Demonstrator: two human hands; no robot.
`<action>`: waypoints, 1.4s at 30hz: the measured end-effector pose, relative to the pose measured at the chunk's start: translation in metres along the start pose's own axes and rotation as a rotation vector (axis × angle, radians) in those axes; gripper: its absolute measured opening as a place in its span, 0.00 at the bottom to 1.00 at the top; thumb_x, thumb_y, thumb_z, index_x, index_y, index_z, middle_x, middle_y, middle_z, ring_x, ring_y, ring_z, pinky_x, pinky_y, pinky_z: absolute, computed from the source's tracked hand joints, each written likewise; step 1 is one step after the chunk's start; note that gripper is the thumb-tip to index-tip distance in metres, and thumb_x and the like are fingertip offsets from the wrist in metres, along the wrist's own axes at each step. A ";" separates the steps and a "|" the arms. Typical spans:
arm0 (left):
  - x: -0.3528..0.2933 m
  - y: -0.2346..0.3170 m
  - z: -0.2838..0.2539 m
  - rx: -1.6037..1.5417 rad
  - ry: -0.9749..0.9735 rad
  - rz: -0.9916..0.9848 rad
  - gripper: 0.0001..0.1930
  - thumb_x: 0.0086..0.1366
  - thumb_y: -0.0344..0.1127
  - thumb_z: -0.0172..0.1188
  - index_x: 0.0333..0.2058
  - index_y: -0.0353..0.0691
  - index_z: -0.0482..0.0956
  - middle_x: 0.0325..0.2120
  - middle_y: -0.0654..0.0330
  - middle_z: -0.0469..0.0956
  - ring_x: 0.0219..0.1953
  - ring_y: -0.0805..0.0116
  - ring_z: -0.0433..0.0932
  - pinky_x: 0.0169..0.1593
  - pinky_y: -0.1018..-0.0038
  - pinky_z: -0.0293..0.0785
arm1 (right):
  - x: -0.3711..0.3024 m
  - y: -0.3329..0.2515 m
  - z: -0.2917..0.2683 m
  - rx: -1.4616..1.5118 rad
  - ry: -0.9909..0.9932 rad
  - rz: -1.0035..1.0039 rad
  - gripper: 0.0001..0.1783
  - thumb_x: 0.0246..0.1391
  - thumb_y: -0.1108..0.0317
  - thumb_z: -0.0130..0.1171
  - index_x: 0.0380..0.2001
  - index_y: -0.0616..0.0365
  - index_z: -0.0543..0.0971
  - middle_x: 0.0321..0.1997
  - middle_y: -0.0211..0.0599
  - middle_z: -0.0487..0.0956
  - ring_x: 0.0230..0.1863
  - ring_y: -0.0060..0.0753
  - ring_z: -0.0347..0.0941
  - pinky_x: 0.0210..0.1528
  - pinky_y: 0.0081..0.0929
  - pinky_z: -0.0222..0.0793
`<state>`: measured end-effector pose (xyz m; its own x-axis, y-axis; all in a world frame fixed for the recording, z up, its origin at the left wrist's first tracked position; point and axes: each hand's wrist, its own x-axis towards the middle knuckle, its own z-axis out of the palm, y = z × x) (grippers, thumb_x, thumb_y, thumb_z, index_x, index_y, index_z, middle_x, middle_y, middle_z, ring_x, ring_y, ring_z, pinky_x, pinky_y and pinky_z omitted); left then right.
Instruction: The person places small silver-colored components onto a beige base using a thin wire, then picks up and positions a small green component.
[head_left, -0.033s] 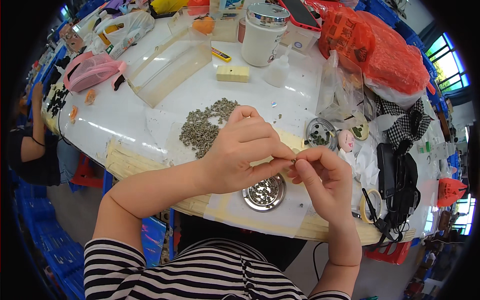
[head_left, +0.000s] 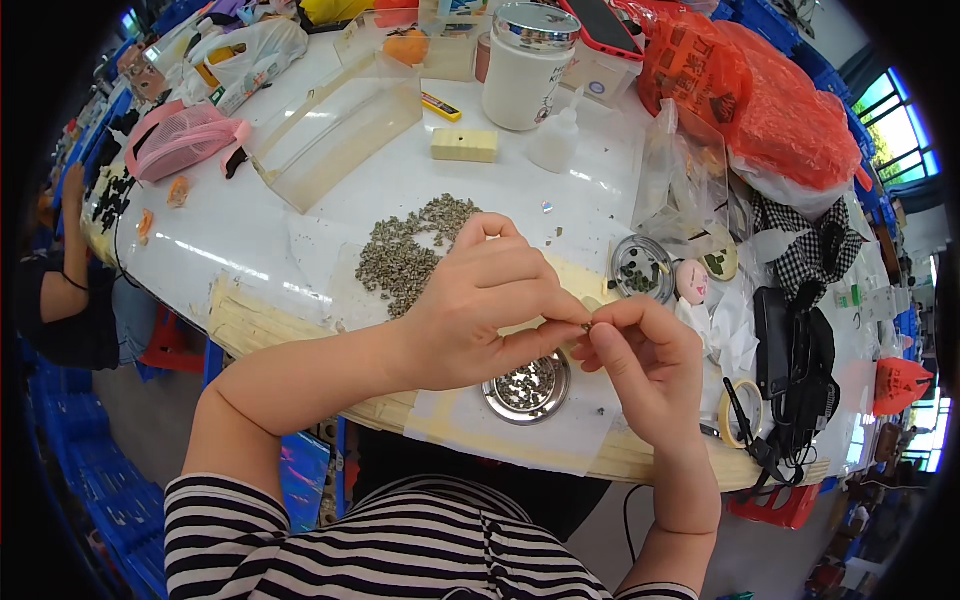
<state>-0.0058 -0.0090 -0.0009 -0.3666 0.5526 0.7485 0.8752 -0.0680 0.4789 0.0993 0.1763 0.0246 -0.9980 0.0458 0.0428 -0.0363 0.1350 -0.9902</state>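
Observation:
Both of my hands meet over the near edge of the table, their fingertips pinched together. My left hand [head_left: 480, 305] is closed, thumb and forefinger gripping a tiny dark metal part [head_left: 588, 327]. My right hand [head_left: 655, 375] pinches the same part from the other side; most of it is hidden by the fingertips. Just below them a round shiny metal dish [head_left: 562, 393] holds many small grey metal pieces. Beyond my left hand lies a loose heap of similar small metal pieces [head_left: 395, 258]. Under the dish is a white sheet [head_left: 460, 425].
Right of my hands stand a round dish [head_left: 668, 262] with dark pieces, a tape roll [head_left: 728, 425] and black cables. Farther back are a cream block [head_left: 464, 146], squeeze bottle [head_left: 555, 140], white jar [head_left: 522, 90], clear tray [head_left: 300, 190] and red bags [head_left: 790, 120]. Another person [head_left: 75, 300] sits left.

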 end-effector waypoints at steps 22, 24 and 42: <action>-0.005 0.004 0.007 0.194 -0.024 0.024 0.12 0.46 0.30 0.75 0.31 0.47 0.84 0.22 0.73 0.74 0.24 0.73 0.71 0.44 0.66 0.61 | -0.003 0.017 0.007 -0.526 0.171 -0.500 0.08 0.48 0.83 0.67 0.33 0.65 0.81 0.29 0.37 0.81 0.27 0.28 0.79 0.29 0.21 0.74; -0.005 0.006 0.005 0.201 -0.040 0.028 0.12 0.45 0.31 0.75 0.31 0.47 0.84 0.22 0.73 0.74 0.24 0.73 0.71 0.44 0.66 0.61 | -0.002 0.017 0.005 -0.493 0.153 -0.487 0.08 0.48 0.83 0.67 0.32 0.64 0.81 0.28 0.38 0.81 0.26 0.28 0.78 0.28 0.20 0.73; -0.003 0.012 0.011 0.117 -0.014 0.054 0.12 0.45 0.30 0.75 0.31 0.46 0.85 0.21 0.71 0.73 0.24 0.73 0.70 0.42 0.67 0.62 | -0.010 0.006 -0.009 -0.407 0.000 -0.352 0.04 0.51 0.81 0.65 0.31 0.65 0.81 0.27 0.35 0.80 0.23 0.23 0.76 0.26 0.17 0.71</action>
<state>0.0093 -0.0024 -0.0029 -0.3145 0.5625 0.7647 0.9247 -0.0006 0.3807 0.1094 0.1852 0.0190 -0.9290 -0.0717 0.3630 -0.3463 0.5147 -0.7844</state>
